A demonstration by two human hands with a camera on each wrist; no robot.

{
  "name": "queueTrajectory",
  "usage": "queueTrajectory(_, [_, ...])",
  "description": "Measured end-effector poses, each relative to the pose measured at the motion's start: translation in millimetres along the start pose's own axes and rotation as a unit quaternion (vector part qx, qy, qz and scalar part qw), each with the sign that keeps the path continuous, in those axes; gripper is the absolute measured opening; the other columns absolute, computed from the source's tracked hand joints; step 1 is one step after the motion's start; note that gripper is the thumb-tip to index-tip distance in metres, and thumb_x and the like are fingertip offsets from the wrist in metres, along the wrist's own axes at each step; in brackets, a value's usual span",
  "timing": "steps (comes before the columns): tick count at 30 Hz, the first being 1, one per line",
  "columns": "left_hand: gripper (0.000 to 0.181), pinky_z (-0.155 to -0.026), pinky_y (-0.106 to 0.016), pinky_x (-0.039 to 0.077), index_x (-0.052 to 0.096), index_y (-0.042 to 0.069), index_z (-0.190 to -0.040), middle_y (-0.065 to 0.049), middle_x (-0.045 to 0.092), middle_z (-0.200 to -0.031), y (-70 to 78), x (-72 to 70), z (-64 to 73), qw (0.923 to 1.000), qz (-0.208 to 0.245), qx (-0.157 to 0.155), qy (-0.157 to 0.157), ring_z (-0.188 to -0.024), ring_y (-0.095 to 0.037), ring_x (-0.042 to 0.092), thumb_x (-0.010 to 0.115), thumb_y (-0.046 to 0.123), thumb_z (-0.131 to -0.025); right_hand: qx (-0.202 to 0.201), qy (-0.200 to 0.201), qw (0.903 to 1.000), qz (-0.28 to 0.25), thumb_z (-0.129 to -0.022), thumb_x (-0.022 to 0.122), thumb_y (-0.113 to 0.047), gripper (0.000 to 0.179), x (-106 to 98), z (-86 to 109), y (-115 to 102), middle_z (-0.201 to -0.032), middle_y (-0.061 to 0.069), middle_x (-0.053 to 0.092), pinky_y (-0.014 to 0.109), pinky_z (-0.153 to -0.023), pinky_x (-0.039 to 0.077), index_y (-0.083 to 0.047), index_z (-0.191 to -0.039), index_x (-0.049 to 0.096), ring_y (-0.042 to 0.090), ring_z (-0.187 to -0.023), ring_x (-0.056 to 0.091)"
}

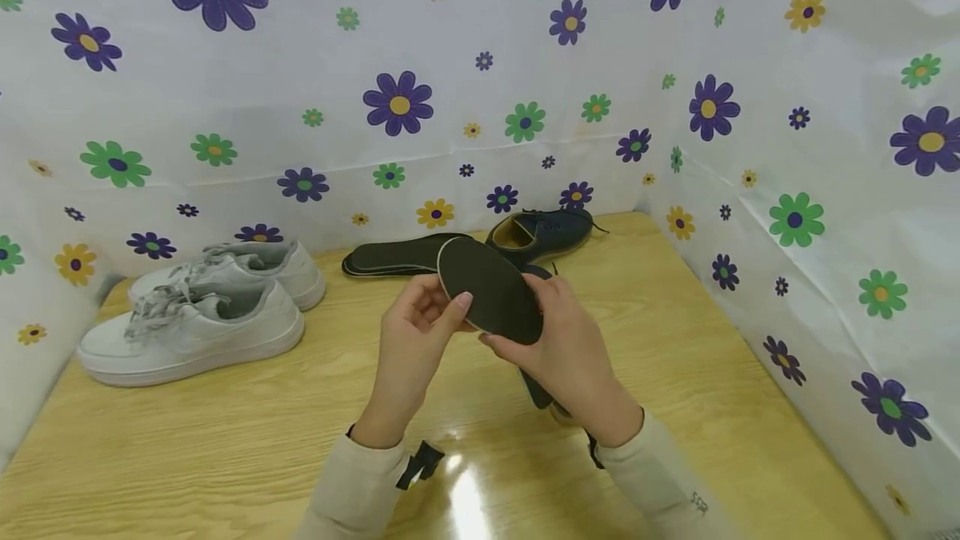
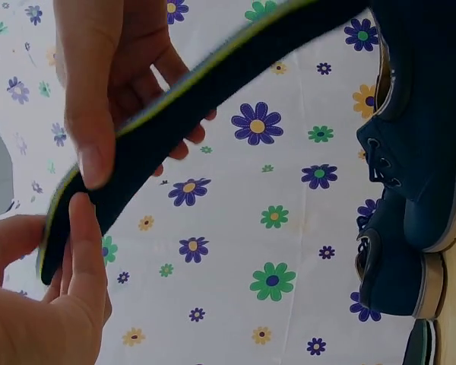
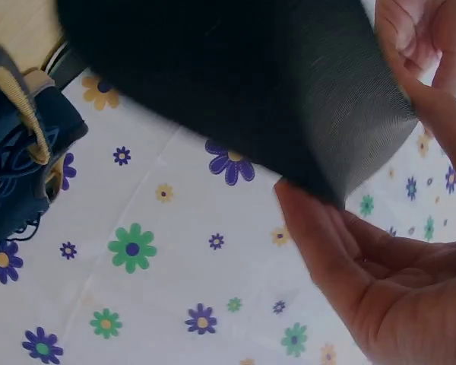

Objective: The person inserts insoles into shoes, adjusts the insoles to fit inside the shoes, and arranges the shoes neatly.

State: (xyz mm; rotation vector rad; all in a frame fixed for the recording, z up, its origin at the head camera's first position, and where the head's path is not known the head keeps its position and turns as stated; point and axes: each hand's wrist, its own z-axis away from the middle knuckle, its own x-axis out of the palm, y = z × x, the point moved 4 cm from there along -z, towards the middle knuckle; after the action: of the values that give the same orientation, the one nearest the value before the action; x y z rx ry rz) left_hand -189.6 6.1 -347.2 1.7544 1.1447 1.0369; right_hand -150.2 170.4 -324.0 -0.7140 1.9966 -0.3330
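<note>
A thin black insole with a pale edge is held up over the table between both hands, its face curved. My left hand pinches one side, thumb on the face and fingers behind. The right hand grips the opposite side between thumb and fingers. In the left wrist view the insole appears edge-on, with a yellow-green line along its rim. It bends in the right wrist view, where the insole's surface shows a fine texture. Behind the hands, a navy lace-up shoe lies on the table.
A second navy shoe is largely hidden by my right hand in the head view. More black insole material lies along the back wall. White sneakers stand at left on the wooden table. Flower-patterned sheeting encloses the back and sides.
</note>
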Motion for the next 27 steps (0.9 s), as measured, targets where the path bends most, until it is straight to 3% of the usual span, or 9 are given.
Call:
queueTrajectory(7, [0.019, -0.072, -0.036, 0.057, 0.059, -0.003, -0.112, -0.015, 0.062, -0.09, -4.0, 9.4, -16.9, 0.9951, -0.078, 0.002, -0.061, -0.076, -0.021, 0.066, 0.055, 0.009, -0.098, 0.119, -0.015, 0.989, -0.086, -0.076, 0.082, -0.03, 0.047, -28.7, 0.1, 44.3, -0.087, 0.006, 0.065, 0.033, -0.068, 0.053, -0.003, -0.109, 0.063, 0.018, -0.076, 0.063])
queueTrajectory(9, [0.015, -0.071, -0.032, 0.056, 0.062, -0.001, -0.109, -0.013, 0.063, -0.09, -12.3, 14.9, -22.3, 0.9845, -0.153, 0.01, -0.086, -0.077, -0.02, 0.065, 0.058, 0.006, -0.096, 0.158, -0.021, 0.9834, -0.088, -0.078, 0.08, -0.032, 0.044, -36.1, 3.9, 59.7, -0.087, 0.007, 0.065, 0.032, -0.068, 0.052, -0.003, -0.106, 0.064, 0.017, -0.076, 0.063])
queueTrajectory(11, [0.013, -0.071, -0.028, 0.055, 0.064, 0.0, -0.105, -0.01, 0.064, -0.09, -23.3, 23.8, -26.0, 0.9636, -0.238, 0.028, -0.119, -0.078, -0.018, 0.064, 0.061, 0.003, -0.093, 0.192, -0.034, 0.9769, -0.087, -0.081, 0.078, -0.034, 0.042, -41.1, 10.1, 72.7, -0.088, 0.008, 0.064, 0.031, -0.069, 0.051, -0.003, -0.104, 0.064, 0.017, -0.076, 0.062])
queueTrajectory(16, [0.006, -0.073, -0.027, 0.052, 0.066, 0.002, -0.094, -0.007, 0.061, -0.089, -49.7, 56.5, -25.3, 0.8863, -0.401, 0.103, -0.208, -0.081, -0.019, 0.061, 0.068, 0.003, -0.088, 0.237, -0.071, 0.9647, -0.09, -0.084, 0.075, -0.032, 0.038, -45.5, 27.4, 91.8, -0.086, 0.009, 0.064, 0.029, -0.067, 0.049, 0.001, -0.099, 0.063, 0.017, -0.074, 0.059])
queueTrajectory(18, [0.004, -0.072, -0.027, 0.05, 0.066, 0.005, -0.089, -0.006, 0.058, -0.087, -58.8, 71.5, -22.8, 0.8491, -0.454, 0.131, -0.237, -0.08, -0.019, 0.057, 0.069, 0.006, -0.088, 0.248, -0.079, 0.9614, -0.088, -0.084, 0.075, -0.031, 0.037, -47.0, 34.2, 95.9, -0.084, 0.008, 0.064, 0.028, -0.064, 0.048, 0.001, -0.098, 0.062, 0.016, -0.072, 0.058])
queueTrajectory(20, [0.007, -0.07, -0.027, 0.046, 0.067, 0.008, -0.087, -0.005, 0.055, -0.088, -68.8, 85.7, -20.8, 0.7983, -0.521, 0.155, -0.26, -0.08, -0.019, 0.051, 0.072, 0.013, -0.087, 0.26, -0.083, 0.959, -0.078, -0.084, 0.074, -0.031, 0.036, -49.4, 40.4, 99.5, -0.082, 0.007, 0.063, 0.028, -0.062, 0.047, 0.001, -0.097, 0.062, 0.015, -0.07, 0.057])
queueTrajectory(23, [0.013, -0.07, -0.027, 0.037, 0.069, 0.013, -0.09, -0.003, 0.051, -0.095, -84.4, 102.1, -19.9, 0.7034, -0.63, 0.184, -0.273, -0.082, -0.018, 0.04, 0.074, 0.023, -0.086, 0.271, -0.087, 0.9563, -0.066, -0.084, 0.075, -0.031, 0.035, -54.1, 47.7, 103.5, -0.078, 0.005, 0.062, 0.028, -0.06, 0.046, 0.0, -0.095, 0.062, 0.015, -0.068, 0.056])
queueTrajectory(25, [0.012, -0.071, -0.029, 0.032, 0.07, 0.016, -0.09, -0.003, 0.049, -0.099, -93.3, 108.9, -20.8, 0.6486, -0.686, 0.192, -0.267, -0.085, -0.018, 0.037, 0.073, 0.026, -0.086, 0.273, -0.09, 0.956, -0.056, -0.083, 0.075, -0.03, 0.034, -57.8, 50.8, 105.2, -0.075, 0.004, 0.061, 0.028, -0.059, 0.045, -0.001, -0.093, 0.062, 0.015, -0.066, 0.055])
queueTrajectory(27, [0.007, -0.073, -0.03, 0.03, 0.07, 0.017, -0.089, -0.004, 0.047, -0.102, -100.7, 112.8, -22.9, 0.6185, -0.718, 0.193, -0.253, -0.088, -0.019, 0.036, 0.069, 0.024, -0.09, 0.271, -0.096, 0.9566, -0.05, -0.082, 0.075, -0.028, 0.031, -60.9, 52.6, 106.0, -0.072, 0.004, 0.06, 0.028, -0.058, 0.045, -0.001, -0.089, 0.062, 0.015, -0.064, 0.054])
